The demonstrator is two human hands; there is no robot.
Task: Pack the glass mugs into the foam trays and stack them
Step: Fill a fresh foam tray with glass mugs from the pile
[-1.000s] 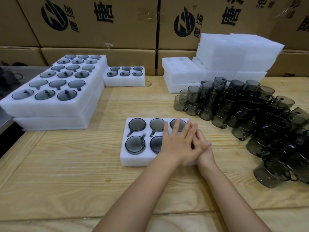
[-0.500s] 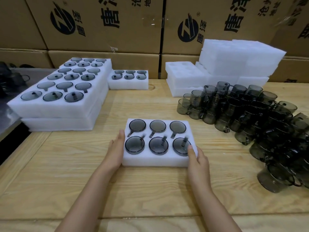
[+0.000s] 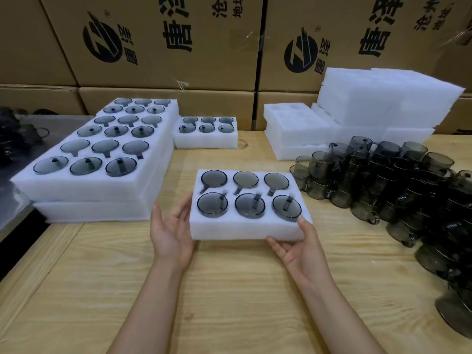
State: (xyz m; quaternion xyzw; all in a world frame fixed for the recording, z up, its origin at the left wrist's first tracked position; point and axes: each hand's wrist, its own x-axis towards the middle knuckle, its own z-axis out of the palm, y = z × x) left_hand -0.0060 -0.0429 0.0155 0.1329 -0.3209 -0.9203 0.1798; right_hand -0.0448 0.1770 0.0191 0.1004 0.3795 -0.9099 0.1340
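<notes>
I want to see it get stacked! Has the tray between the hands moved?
Yes. The held tray has risen off the table and toward the back, closer to the small filled tray by the boxes than before.

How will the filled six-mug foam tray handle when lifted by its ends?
Probably stiff: the thick foam tray shows no sag between left hand and right hand. Likely heavier than bare foam, with six glass mugs seated. Mugs sit deep in pockets, so they should stay put if kept level.
</notes>
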